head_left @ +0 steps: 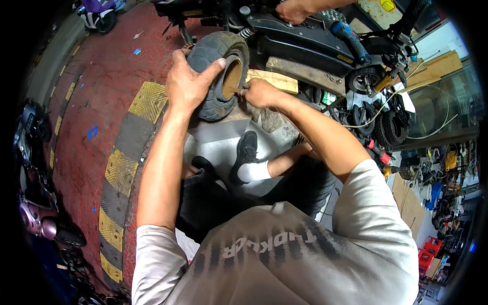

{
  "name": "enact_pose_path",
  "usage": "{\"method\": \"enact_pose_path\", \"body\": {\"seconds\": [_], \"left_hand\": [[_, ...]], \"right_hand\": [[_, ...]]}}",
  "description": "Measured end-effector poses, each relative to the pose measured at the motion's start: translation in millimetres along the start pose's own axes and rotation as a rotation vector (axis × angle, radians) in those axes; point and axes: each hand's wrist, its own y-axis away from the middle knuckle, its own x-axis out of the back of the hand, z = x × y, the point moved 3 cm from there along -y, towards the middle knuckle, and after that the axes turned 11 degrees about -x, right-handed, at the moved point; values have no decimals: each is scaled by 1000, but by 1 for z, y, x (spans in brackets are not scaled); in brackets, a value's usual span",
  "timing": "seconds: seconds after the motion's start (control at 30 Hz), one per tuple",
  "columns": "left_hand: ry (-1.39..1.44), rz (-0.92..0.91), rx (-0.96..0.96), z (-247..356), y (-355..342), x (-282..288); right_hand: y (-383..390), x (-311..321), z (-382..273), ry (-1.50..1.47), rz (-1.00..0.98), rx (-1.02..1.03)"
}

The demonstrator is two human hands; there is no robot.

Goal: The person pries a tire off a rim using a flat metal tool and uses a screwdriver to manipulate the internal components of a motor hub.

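Note:
A worn black tyre [209, 51] stands tilted in front of me, and its round opening with a brownish inner surface [232, 75] faces right. My left hand [189, 81] is wrapped over the tyre's left side, with the thumb pressed on the tread near the opening. At the lower right of the opening is my right hand [261, 94], its fingers closed. Whatever they pinch there is too small to make out. Under the tyre is a grey block [223, 127].
Beyond the tyre stands a black scooter frame [300, 46] with a blue cordless tool [351, 40] on it. Another person's hand [296, 11] rests there. A worn plank [305, 75] lies below. Yellow-black ramp [119, 168] runs left; spare tyres [391, 127] sit right.

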Motion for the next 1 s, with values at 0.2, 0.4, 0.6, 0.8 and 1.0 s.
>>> {"method": "enact_pose_path", "body": {"seconds": [0.2, 0.4, 0.6, 0.8, 1.0], "left_hand": [[-55, 4, -7, -5, 4, 5], [-103, -4, -9, -5, 5, 4], [-35, 17, 24, -2, 8, 5], [-6, 54, -28, -6, 2, 3], [-49, 42, 32, -2, 3, 10]], "right_hand": [[53, 41, -39, 425, 623, 432], [21, 49, -31, 503, 686, 388], [8, 24, -36, 378, 413, 42], [-24, 10, -15, 32, -331, 103], [35, 37, -51, 330, 241, 220]]}}
